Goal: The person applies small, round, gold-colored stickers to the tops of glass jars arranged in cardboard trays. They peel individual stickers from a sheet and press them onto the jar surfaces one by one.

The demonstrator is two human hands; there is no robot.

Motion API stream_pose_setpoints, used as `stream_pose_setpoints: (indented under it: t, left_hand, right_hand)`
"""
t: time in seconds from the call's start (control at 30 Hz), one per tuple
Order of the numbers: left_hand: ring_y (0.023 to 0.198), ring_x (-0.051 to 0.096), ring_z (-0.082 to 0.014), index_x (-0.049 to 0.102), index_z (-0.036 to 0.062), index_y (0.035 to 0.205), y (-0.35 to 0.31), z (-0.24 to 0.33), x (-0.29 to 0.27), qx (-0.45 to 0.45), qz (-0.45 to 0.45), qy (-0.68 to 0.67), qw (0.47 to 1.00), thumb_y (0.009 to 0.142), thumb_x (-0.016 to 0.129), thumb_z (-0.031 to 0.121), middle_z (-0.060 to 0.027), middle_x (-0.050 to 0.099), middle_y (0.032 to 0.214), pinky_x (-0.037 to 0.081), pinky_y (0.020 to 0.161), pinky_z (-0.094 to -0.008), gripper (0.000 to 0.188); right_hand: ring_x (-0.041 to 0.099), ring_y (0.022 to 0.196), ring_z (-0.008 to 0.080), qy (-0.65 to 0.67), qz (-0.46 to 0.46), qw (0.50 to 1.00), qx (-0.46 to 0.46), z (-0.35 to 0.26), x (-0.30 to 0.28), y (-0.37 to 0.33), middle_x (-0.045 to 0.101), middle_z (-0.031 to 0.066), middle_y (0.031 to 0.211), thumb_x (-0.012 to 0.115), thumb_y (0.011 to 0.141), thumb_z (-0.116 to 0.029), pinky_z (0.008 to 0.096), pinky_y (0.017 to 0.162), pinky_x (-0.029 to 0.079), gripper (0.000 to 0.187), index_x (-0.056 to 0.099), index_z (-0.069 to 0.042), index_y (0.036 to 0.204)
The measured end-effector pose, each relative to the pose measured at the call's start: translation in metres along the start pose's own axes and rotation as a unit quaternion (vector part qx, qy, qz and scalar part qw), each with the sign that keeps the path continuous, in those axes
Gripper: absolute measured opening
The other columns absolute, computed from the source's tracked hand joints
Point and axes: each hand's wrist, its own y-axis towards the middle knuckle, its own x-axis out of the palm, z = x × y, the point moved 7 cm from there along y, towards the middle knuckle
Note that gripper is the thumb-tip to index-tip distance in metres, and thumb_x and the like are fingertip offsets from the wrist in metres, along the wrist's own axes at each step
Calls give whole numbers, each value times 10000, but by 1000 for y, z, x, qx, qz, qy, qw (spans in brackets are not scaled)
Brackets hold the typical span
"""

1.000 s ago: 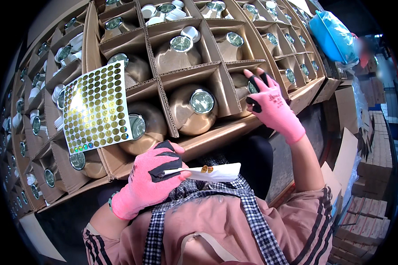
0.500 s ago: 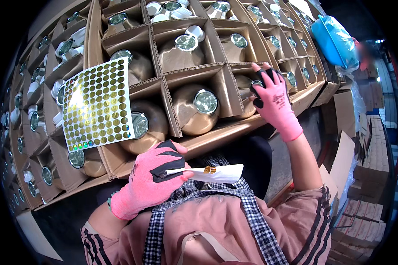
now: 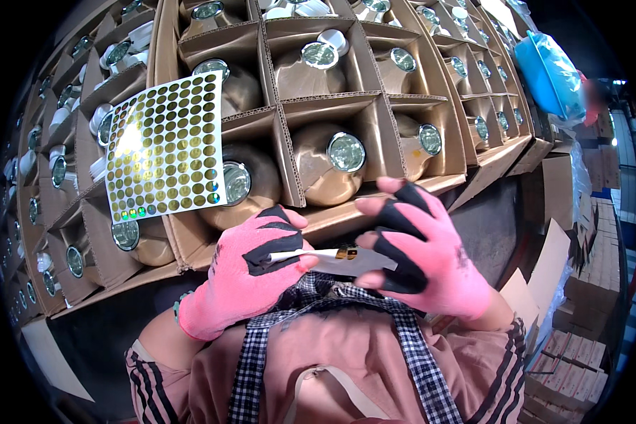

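Note:
My left hand (image 3: pixel 251 272), in a pink glove with black finger parts, is closed on a folded white sticker sheet (image 3: pixel 325 259) with a few gold round stickers left at its bend. Close by on its right is my right hand (image 3: pixel 431 258), gloved alike, its bare fingertips spread and curved near those stickers, holding nothing that I can see. A large sheet of gold round stickers (image 3: pixel 166 145) lies over the carton dividers and jars. Gold-brown round glass jars stand in the compartments; the front right jar (image 3: pixel 418 147) bears a small orange-gold spot beside its mouth.
Cardboard cartons (image 3: pixel 445 185) with dividers hold several rows of jars, some with white lids (image 3: pixel 333 42) among them. A blue basin (image 3: pixel 550 74) lined with clear plastic stands at the far right. Stacked boxes (image 3: pixel 569 353) fill the lower right.
My right hand has come back from the front right jar to the sticker sheet in my left hand. An orange-gold spot now shows on that jar. The whole view has shifted slightly.

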Motion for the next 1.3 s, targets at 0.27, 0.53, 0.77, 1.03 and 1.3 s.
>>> stream_pose_setpoints:
  t: [0.27,0.53,0.77,1.03,1.3]
  left_hand:
    - [818,585,-275,631,11,768,0,2,0,30,5,37,999,692,693,54,-102,601,718,471,703,-341,107]
    - [825,584,-279,628,11,771,-2,4,1,30,-10,26,999,667,709,69,-108,602,743,471,715,-350,144]
    - [834,560,-295,612,33,839,-15,0,29,134,-105,28,985,658,685,105,-127,580,825,446,716,-379,208]
    - [837,569,-304,639,32,784,-11,8,17,112,-84,17,990,639,702,43,-96,590,757,462,702,-368,159]
    - [814,569,-286,629,29,773,-11,7,9,100,-41,9,994,653,690,80,-113,590,790,462,708,-366,144]
  right_hand:
    - [545,982,315,-23,42,999,-21,-2,15,7,595,58,899,711,564,-66,408,856,423,247,585,-46,776]
    - [500,1058,364,64,63,996,9,0,-3,10,603,122,987,665,559,-24,450,915,372,177,577,-67,706]
    - [284,1258,374,-140,-60,988,-15,52,39,44,370,126,1340,649,618,-50,466,1000,267,121,563,-28,701]
    - [281,1262,365,-254,-111,956,-97,57,79,64,366,144,1329,632,607,-81,488,994,274,83,582,-36,657]
    - [319,1234,339,-233,-27,971,-47,52,45,64,375,130,1325,677,606,-87,468,983,276,230,556,-47,799]
